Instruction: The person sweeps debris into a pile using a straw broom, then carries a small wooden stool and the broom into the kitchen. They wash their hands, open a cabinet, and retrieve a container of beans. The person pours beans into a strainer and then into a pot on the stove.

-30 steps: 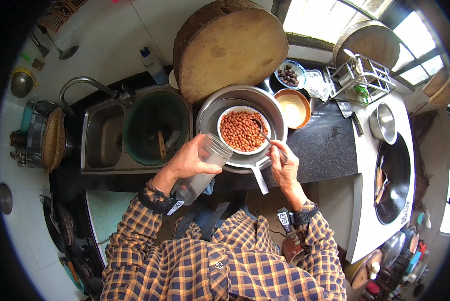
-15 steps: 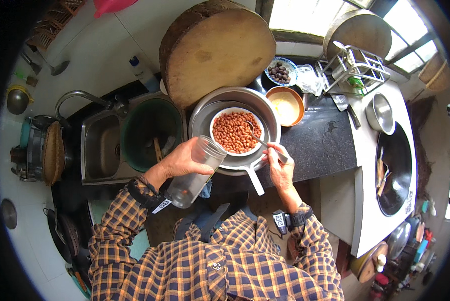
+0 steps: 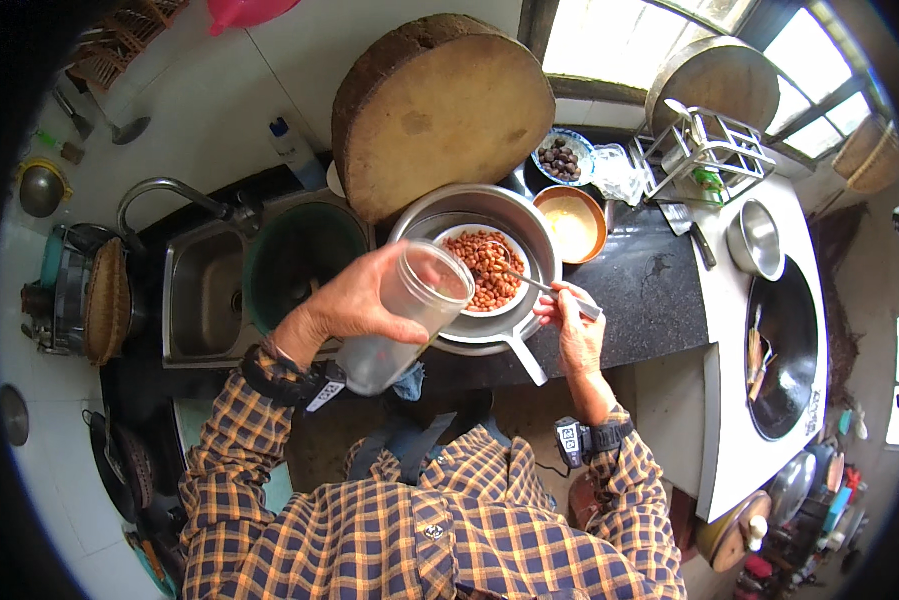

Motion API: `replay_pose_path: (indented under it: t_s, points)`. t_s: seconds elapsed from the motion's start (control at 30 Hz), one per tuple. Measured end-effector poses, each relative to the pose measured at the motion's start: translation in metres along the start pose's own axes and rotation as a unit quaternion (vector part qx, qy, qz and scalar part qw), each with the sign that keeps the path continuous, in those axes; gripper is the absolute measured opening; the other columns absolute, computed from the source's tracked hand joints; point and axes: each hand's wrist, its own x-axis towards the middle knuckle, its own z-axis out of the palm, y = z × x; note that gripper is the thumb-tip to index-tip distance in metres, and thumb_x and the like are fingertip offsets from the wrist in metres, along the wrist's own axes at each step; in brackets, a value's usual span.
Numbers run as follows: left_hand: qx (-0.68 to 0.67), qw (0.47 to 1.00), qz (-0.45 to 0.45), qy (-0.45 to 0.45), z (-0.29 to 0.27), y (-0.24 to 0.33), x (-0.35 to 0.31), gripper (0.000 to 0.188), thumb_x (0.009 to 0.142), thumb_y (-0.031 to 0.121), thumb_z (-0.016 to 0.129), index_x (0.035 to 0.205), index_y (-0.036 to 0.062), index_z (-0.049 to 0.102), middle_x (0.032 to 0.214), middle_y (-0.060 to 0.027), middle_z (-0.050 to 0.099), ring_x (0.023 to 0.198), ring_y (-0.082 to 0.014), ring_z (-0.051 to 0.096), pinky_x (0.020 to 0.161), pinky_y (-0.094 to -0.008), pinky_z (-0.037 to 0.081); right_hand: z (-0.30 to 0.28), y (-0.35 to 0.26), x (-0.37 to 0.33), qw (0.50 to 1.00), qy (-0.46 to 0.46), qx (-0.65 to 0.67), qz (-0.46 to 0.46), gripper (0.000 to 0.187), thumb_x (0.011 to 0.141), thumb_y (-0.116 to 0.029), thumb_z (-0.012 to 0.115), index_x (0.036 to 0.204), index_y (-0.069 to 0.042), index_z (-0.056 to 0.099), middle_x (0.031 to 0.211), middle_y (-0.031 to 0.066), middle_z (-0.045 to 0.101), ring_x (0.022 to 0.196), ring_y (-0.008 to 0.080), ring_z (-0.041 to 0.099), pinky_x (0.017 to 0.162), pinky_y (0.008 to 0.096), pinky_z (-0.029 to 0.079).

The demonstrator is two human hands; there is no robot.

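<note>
My left hand [image 3: 349,302] is wrapped round a clear, wide-mouthed jar [image 3: 397,338], tilted with its open mouth toward the peanuts. Reddish-brown peanuts [image 3: 477,250] fill a white-rimmed bowl [image 3: 522,296] inside a large metal basin [image 3: 401,222]. A white handle [image 3: 525,358] sticks out over the basin's near rim. My right hand [image 3: 575,325] grips a metal spoon [image 3: 541,288] by its handle, the spoon's bowl down among the peanuts. The jar's lower part looks cloudy, so what it contains is hard to make out.
Behind the basin leans a thick round chopping block [image 3: 449,115]. Left are a green tub [image 3: 269,235] and a sink [image 3: 201,300]. An orange-brown bowl [image 3: 571,222], a blue-rimmed bowl of dark round things [image 3: 563,160], a cleaver [image 3: 691,232] and a wok [image 3: 784,350] lie right.
The jar has risen and moved nearer the peanuts, its mouth now overlapping the bowl's left side. My right hand has shifted slightly right, and the spoon has dipped into the peanuts.
</note>
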Motion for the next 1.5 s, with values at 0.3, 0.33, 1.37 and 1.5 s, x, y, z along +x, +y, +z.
replay_pose_path:
  t_s: [0.3,0.33,1.37,1.5]
  points:
    - [0.311,0.939,-0.124,0.079,-0.009,-0.023,0.030,0.090,0.055,0.034,0.092,0.124,-0.0064,0.050,0.117,-0.0204,0.063,0.112,-0.0253,0.060,0.099,-0.0363,0.046,0.035,-0.072,-0.019,0.996,-0.047,-0.033,-0.062,0.027,0.103,-0.014,0.051,0.120,0.006,0.059,0.095,0.0159,0.069,0.078,0.0201,0.070,0.068,0.0284,0.057]
    - [0.283,0.948,-0.104,0.101,-0.007,-0.027,0.033,0.096,0.054,0.039,0.093,0.125,-0.0078,0.049,0.119,-0.0228,0.062,0.112,-0.0272,0.060,0.100,-0.0374,0.046,0.042,-0.079,-0.026,0.993,-0.056,-0.053,-0.087,0.027,0.103,-0.013,0.051,0.120,0.006,0.059,0.095,0.0159,0.069,0.079,0.0199,0.070,0.068,0.0286,0.057]
    - [0.062,0.989,-0.073,0.112,0.008,-0.047,0.001,0.098,0.054,0.037,0.095,0.128,-0.0068,0.047,0.120,-0.0184,0.061,0.112,-0.0250,0.060,0.101,-0.0366,0.046,-0.007,-0.005,0.049,0.723,-0.256,-0.502,-0.400,0.065,0.067,0.008,0.072,0.128,-0.012,0.060,0.121,0.0186,0.062,0.111,0.0369,0.062,0.095,0.0413,0.052]
    - [0.074,0.988,-0.085,0.104,0.008,-0.048,0.003,0.097,0.055,0.035,0.095,0.128,-0.0065,0.046,0.121,-0.0186,0.060,0.113,-0.0246,0.059,0.102,-0.0362,0.045,-0.012,-0.004,0.042,0.730,-0.259,-0.512,-0.371,0.060,0.071,0.007,0.071,0.127,-0.010,0.060,0.118,0.0178,0.063,0.107,0.0361,0.063,0.091,0.0413,0.053]
